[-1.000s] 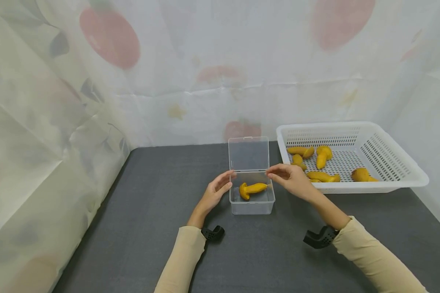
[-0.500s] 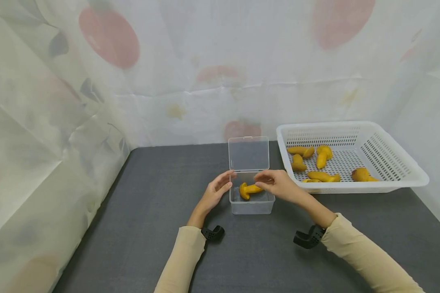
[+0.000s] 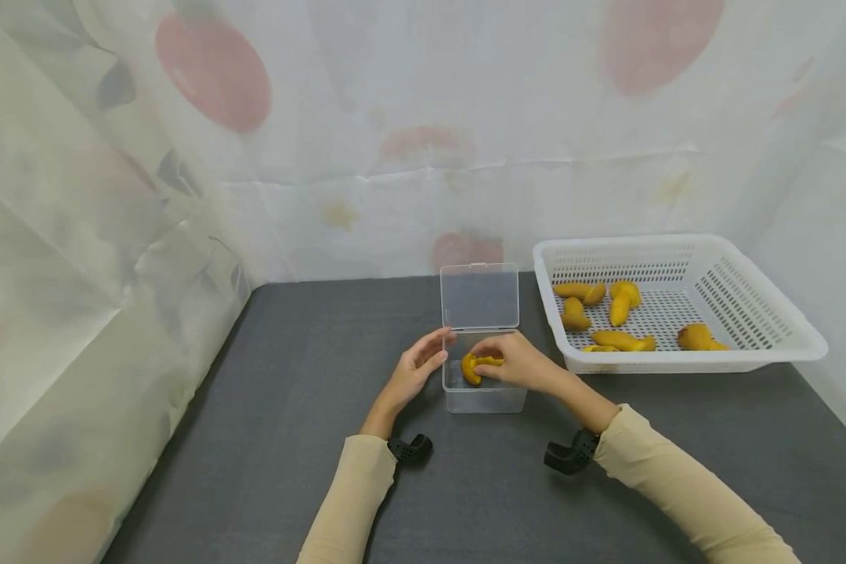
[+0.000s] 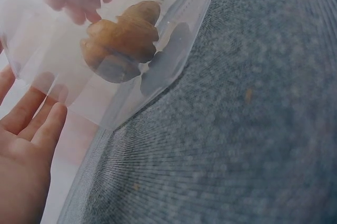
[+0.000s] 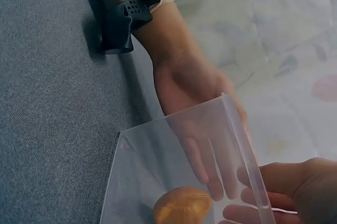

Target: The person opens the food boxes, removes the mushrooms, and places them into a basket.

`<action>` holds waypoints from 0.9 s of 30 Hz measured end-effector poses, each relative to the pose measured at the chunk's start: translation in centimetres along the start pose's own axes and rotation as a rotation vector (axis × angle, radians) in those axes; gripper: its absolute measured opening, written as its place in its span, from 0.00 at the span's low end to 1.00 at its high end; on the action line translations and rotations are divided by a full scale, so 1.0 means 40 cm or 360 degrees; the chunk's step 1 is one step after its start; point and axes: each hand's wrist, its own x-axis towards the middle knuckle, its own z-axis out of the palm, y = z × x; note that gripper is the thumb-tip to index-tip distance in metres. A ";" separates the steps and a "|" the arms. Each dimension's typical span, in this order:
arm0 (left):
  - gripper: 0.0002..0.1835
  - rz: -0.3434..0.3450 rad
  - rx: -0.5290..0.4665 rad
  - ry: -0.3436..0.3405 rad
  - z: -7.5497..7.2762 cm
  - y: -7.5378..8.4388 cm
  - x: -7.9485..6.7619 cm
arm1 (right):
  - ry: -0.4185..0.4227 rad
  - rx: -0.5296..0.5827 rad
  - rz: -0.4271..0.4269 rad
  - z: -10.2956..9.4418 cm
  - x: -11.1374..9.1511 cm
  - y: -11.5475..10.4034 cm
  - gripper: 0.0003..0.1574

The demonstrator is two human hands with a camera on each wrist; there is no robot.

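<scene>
A yellow mushroom (image 3: 469,368) lies in a clear plastic box (image 3: 486,401) whose lid (image 3: 479,296) stands raised at the back. My right hand (image 3: 518,360) reaches into the box, thumb and fingers on either side of the mushroom's stem, partly covering it. In the right wrist view the mushroom's rounded cap (image 5: 181,205) shows through the clear wall, left of the fingertips. My left hand (image 3: 416,368) rests along the box's left side with fingers loosely extended; in the left wrist view its fingers (image 4: 50,129) lie against the wall.
A white perforated basket (image 3: 782,337) stands at the back right, close to the box, with several yellow mushrooms (image 3: 620,341) in it. The dark table (image 3: 324,352) meets a printed curtain (image 3: 395,211) at the back and left.
My right hand has moved left from the box's right rim and down over the mushroom's stem. The left hand, box and mushroom have stayed put.
</scene>
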 end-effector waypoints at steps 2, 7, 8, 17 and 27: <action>0.25 0.0000 0.0001 -0.0002 0.000 0.000 0.001 | -0.0014 -0.0024 0.0029 0.001 0.003 -0.001 0.18; 0.25 0.0016 -0.0004 -0.0009 0.000 -0.004 0.003 | -0.0061 -0.0122 0.0141 0.004 0.009 -0.006 0.19; 0.25 0.0020 -0.0004 -0.0009 0.000 -0.005 0.003 | -0.0067 -0.0152 0.0159 0.005 0.010 -0.008 0.19; 0.25 0.0034 0.0023 -0.0012 0.001 -0.004 0.002 | -0.0079 -0.0460 0.0238 0.017 0.012 -0.025 0.23; 0.25 0.0026 -0.0009 -0.0002 0.000 -0.002 0.000 | -0.0140 -0.0520 0.0311 0.018 0.020 -0.035 0.25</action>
